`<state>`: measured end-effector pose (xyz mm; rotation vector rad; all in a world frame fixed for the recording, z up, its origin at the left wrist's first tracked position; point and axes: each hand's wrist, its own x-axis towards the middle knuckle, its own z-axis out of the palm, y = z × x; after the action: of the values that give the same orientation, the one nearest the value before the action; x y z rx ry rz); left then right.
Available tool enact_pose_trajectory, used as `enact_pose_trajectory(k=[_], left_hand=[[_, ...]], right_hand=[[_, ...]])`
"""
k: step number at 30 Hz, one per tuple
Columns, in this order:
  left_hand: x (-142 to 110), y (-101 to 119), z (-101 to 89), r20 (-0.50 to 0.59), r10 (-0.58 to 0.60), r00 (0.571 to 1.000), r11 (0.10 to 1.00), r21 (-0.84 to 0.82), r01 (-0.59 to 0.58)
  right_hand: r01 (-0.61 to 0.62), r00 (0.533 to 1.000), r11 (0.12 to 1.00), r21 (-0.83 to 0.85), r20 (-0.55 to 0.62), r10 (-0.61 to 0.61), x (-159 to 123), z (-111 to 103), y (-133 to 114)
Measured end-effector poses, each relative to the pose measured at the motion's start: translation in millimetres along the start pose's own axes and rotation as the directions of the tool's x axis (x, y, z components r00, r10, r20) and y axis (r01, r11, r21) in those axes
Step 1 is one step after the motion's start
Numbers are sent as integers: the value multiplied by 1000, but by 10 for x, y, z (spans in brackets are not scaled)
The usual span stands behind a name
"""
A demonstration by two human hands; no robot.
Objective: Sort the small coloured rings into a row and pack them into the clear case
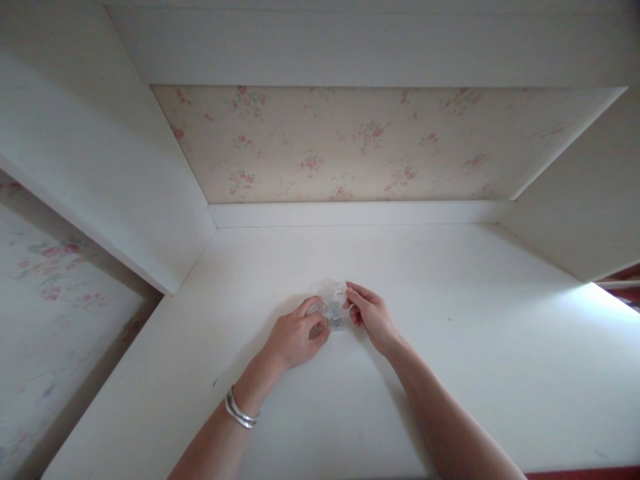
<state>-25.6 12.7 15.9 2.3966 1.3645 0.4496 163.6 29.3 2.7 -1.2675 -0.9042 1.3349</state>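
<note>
A small clear plastic container (336,308) is at the middle of the white desk top, between my two hands. Small bits, some greenish and one yellowish, show through it; they are too small to name. My left hand (297,335) curls its thumb and fingers around the container's left side. On that wrist is a silver bangle (239,410). My right hand (373,315) pinches the upper right part of the clear plastic between thumb and forefinger, the other fingers curled in. My fingers hide parts of the container's edges.
The white desk top (500,347) is closed in by a left side panel (125,167), a right side panel (585,187) and a low back ledge (350,213). Floral wallpaper (320,143) covers the wall behind. Reddish items (625,283) show past the right edge.
</note>
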Motion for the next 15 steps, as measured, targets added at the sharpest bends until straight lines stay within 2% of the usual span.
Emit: enact_pose_trajectory(k=[7, 15], left_hand=[[5, 60, -16, 45, 20, 999, 996, 84, -23], [25, 59, 15, -7, -24, 1000, 1000, 7, 24]], right_hand=[[-22, 1000, 1000, 4, -10, 22, -10, 14, -38], [-26, 999, 1000, -9, -21, 26, -7, 13, -42]])
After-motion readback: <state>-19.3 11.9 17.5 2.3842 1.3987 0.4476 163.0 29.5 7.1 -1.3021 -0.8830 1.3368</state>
